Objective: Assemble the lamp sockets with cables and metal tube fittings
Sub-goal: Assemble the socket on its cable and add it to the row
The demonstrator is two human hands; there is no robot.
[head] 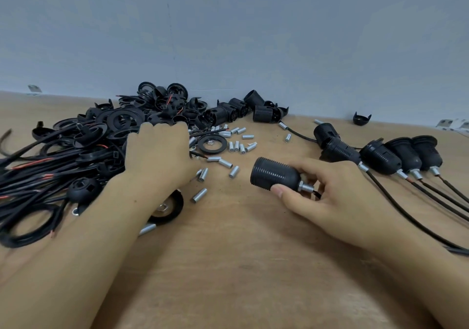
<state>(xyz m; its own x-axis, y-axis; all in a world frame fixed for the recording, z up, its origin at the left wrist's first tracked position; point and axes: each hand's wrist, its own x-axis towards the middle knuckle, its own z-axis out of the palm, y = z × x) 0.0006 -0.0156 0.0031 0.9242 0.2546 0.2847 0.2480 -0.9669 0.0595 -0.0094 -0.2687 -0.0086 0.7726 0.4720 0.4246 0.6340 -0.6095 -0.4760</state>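
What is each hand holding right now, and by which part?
The right hand pinches the black lamp socket at its threaded metal tube. The left hand reaches into the parts pile; any grip there is hidden.

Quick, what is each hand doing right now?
Left hand: reaching into the parts pile; fingers hidden, cannot tell.
Right hand: holding a black lamp socket by its metal fitting.

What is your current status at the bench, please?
Right hand pinches socket by its metal tube. Left hand reaching into parts pile, grip hidden. Nothing in the way.
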